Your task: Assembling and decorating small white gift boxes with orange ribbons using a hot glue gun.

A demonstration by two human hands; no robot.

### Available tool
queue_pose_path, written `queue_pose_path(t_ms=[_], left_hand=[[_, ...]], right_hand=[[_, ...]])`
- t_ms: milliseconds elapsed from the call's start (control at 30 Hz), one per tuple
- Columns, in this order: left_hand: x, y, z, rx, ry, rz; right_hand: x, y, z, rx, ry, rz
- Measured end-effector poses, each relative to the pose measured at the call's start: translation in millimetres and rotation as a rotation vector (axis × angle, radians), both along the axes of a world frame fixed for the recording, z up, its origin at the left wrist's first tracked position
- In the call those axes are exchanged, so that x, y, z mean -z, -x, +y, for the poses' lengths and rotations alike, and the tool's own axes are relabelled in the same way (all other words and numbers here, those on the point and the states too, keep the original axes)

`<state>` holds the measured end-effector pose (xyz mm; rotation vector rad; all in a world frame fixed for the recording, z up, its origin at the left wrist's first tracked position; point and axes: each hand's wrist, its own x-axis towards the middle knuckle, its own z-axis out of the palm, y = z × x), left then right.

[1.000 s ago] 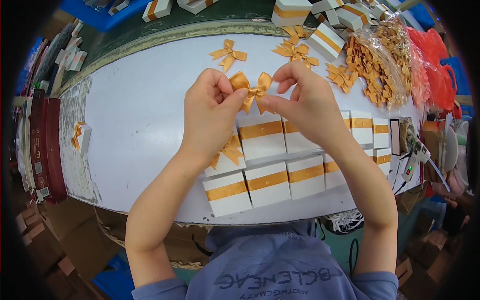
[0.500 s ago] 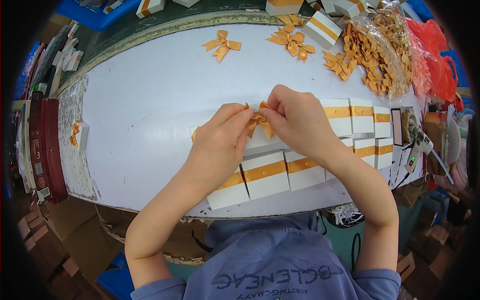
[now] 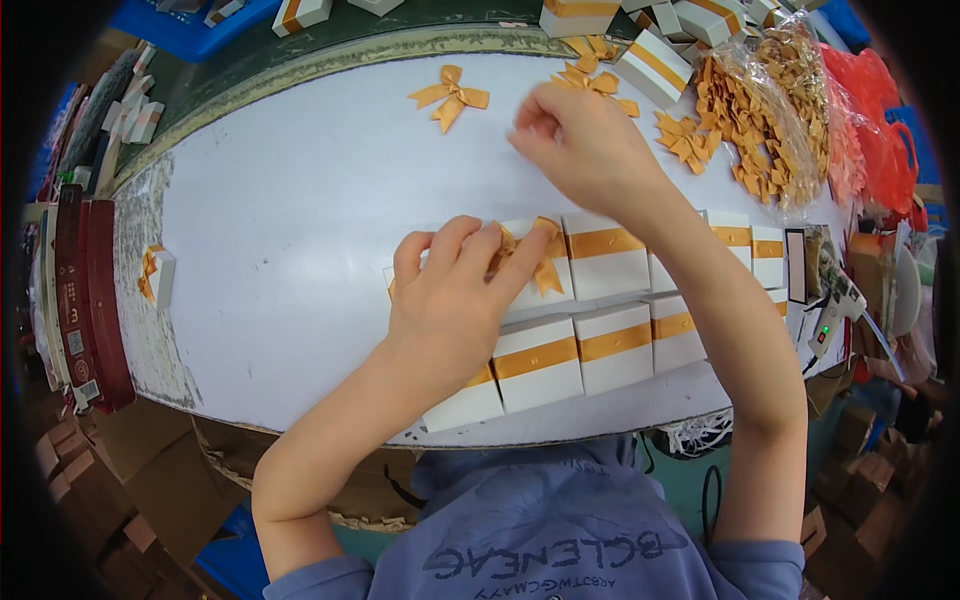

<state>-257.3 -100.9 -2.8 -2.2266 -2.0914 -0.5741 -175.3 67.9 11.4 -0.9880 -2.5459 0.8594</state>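
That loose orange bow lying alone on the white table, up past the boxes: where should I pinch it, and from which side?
Pinch the loose orange bow at its centre knot, coming straight down from above. It lies flat on the white table with loops and tails spread outward, so the knot looks like the thickest, firmest part. The right hand hovers nearest, just to its right; the left hand is pressing a bow onto a box.

Open white tabletop [image 3: 290, 230] left of the left hand [image 3: 450, 300], banded boxes [image 3: 600, 300] crowding the near edge, bow bag [image 3: 760, 110] blocking the far right
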Motion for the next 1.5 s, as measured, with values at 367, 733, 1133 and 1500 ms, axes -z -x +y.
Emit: queue_pose_path(t_ms=[367, 733, 1133, 1500], left_hand=[[-8, 53, 42, -0.171, -0.364, -0.496], [-21, -4, 74, -0.173, -0.202, -1.355], [-9, -43, 42, 0.012, 0.117, -0.769], [-1, -43, 44, 0.143, 0.127, -0.345]], right_hand=[[12, 47, 25, -0.227, -0.066, -0.128], [-28, -52, -17, 0.113, 0.931, 0.392], [-5, -110, -21, 0.127, 0.359, 0.116], [6, -106, -27, 0.098, -0.006, -0.079]])
